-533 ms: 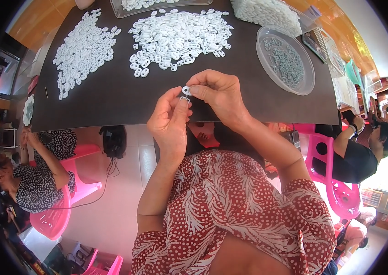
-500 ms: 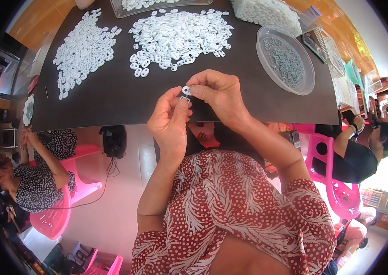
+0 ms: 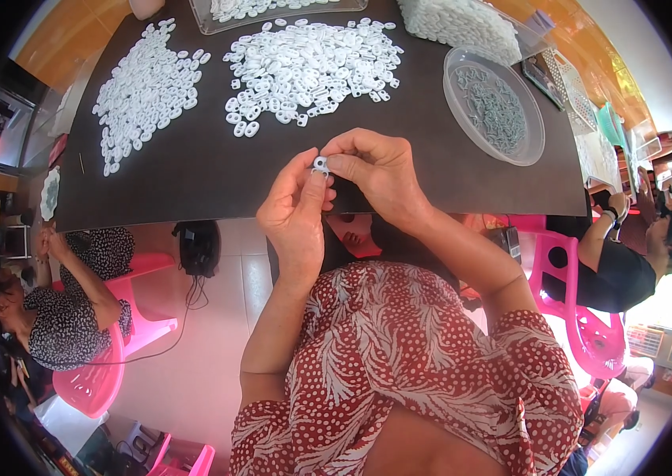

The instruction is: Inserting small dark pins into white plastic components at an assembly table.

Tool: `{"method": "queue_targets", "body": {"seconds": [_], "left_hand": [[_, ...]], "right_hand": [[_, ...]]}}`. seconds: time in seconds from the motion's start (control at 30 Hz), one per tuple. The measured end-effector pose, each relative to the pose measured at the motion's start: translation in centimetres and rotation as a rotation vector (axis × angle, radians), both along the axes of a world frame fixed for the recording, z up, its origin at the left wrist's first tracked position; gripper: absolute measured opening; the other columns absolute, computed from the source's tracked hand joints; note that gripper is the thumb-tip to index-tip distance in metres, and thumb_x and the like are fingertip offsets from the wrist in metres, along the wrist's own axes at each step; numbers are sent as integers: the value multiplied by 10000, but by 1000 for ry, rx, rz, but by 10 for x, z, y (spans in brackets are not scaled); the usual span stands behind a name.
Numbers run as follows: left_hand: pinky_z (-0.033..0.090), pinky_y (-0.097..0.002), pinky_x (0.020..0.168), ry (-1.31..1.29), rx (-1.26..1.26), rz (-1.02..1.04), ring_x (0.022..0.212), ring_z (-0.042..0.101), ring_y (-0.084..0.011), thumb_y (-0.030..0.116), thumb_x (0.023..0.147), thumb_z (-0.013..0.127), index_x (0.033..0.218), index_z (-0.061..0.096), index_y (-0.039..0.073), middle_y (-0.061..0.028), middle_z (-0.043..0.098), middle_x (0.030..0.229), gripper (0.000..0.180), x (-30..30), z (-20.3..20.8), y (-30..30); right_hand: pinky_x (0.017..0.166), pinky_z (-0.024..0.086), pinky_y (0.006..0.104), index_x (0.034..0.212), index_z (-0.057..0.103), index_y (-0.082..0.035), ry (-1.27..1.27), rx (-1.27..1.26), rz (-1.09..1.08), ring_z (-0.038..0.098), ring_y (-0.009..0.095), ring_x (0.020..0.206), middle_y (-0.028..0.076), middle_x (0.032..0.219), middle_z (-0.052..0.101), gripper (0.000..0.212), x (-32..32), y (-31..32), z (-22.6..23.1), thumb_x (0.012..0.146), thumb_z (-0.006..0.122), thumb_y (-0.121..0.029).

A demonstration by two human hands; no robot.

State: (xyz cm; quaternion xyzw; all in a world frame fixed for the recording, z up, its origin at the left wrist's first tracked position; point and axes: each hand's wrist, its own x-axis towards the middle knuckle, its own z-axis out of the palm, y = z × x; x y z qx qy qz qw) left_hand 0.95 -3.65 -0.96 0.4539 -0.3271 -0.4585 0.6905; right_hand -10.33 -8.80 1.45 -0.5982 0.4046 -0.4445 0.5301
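Observation:
A small white plastic ring piece [image 3: 321,164] is pinched between the fingertips of my left hand [image 3: 295,210] and my right hand [image 3: 376,170], just above the near edge of the dark table [image 3: 217,170]. Both hands meet on it. Farther back lie two spreads of the same white pieces: a big heap in the middle [image 3: 312,67] and a longer one at the left [image 3: 145,91]. A round clear dish [image 3: 495,107] holding small grey metal parts sits to the right of my right hand.
A clear tray [image 3: 272,9] and a bag of white pieces [image 3: 463,22] stand at the table's far side. A person sits on a pink chair at the left [image 3: 62,317], another at the right [image 3: 614,270]. A black device with a cable [image 3: 197,246] lies on the floor.

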Motion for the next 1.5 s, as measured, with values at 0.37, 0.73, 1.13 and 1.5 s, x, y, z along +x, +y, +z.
{"method": "queue_targets", "body": {"seconds": [0.37, 0.73, 1.13, 1.5], "left_hand": [[468, -197, 584, -56, -46, -19, 652, 552, -81, 6, 874, 574, 1132, 583, -49, -56, 621, 824, 263, -1, -8, 2], [461, -183, 579, 2, 6, -34, 656, 546, -63, 13, 880, 574, 1120, 597, -25, -44, 623, 874, 244, -1, -4, 3], [478, -229, 586, 190, -44, -11, 653, 554, -119, 26, 888, 571, 1069, 592, -86, -110, 634, 905, 215, -1, 7, 2], [483, -232, 621, 238, -71, -2, 665, 559, -119, 45, 893, 572, 1051, 596, -69, -102, 624, 862, 197, -2, 3, 5]], "right_hand": [[583, 460, 220, 815, 618, 40, -43, 48, 4, 535, 48, 661, 17, 706, 611, 59, 1, 3, -2, 820, 567, 11], [590, 460, 213, 836, 617, 37, -4, 1, 13, 539, 48, 669, 21, 713, 614, 61, 0, 4, -3, 829, 566, 5], [552, 420, 256, 906, 621, -10, 190, -218, 45, 495, 104, 609, 34, 732, 529, 181, -3, 11, 4, 733, 668, 14], [603, 431, 310, 908, 611, -7, 225, -548, 11, 510, 204, 677, 64, 748, 560, 217, -3, 12, -1, 700, 672, 8]]}}
